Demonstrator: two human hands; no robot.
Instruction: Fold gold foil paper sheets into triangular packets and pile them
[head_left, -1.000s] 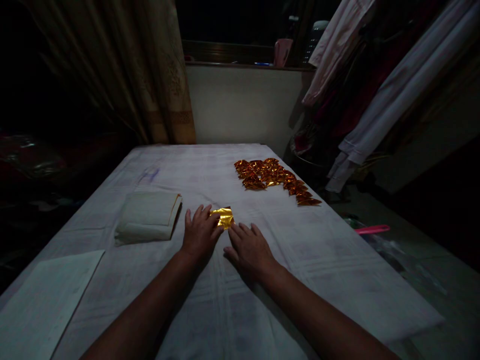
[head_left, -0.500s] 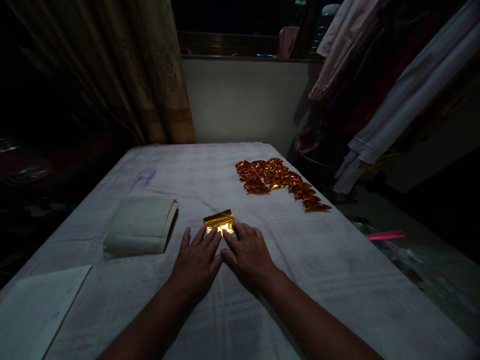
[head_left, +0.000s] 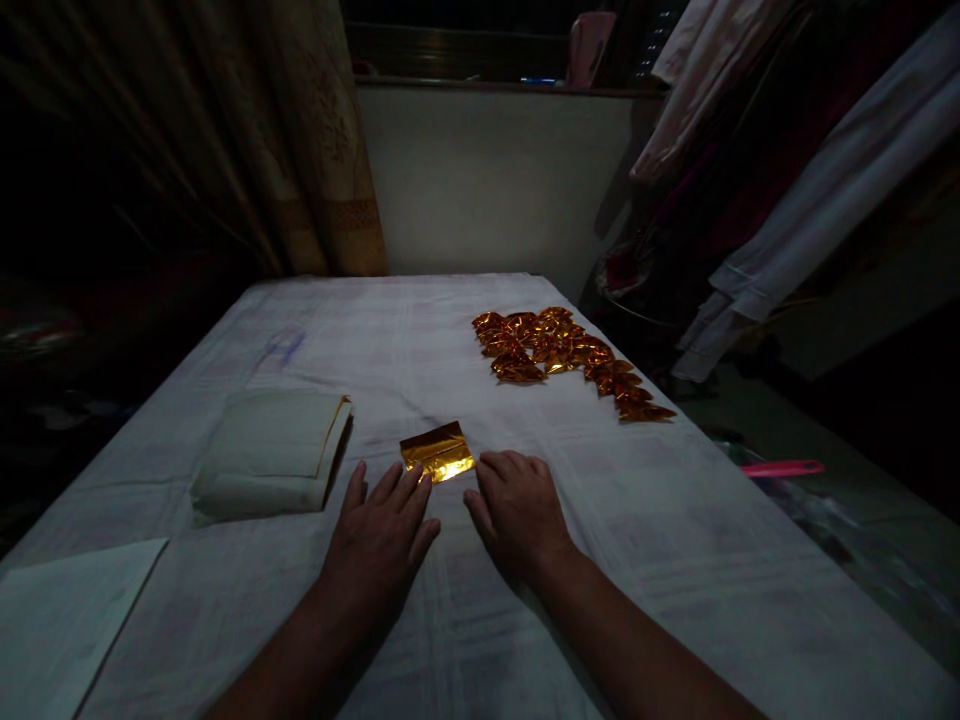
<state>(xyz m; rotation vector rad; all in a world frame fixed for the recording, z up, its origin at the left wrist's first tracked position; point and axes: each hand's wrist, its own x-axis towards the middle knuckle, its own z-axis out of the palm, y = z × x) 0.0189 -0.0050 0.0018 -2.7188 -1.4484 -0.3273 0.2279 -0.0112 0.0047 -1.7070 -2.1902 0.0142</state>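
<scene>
Head view: gold foil (head_left: 441, 455) lies on the cloth (head_left: 457, 630), the left hand (head_left: 375, 530) spread at its near edge, the right hand (head_left: 521, 510) beside it, fingers together, thumb apart.

dimly lit pale wall (head_left: 480, 180), dark window (head_left: 450, 48) above it, pink jug (head_left: 589, 50) on the sill (head_left: 450, 86), patterned curtain (head_left: 322, 150) to the left, clothes (head_left: 840, 180) hanging to the right, cloth-covered table (head_left: 360, 325) near the wall, shadowy floor (head_left: 757, 420) alongside
</scene>
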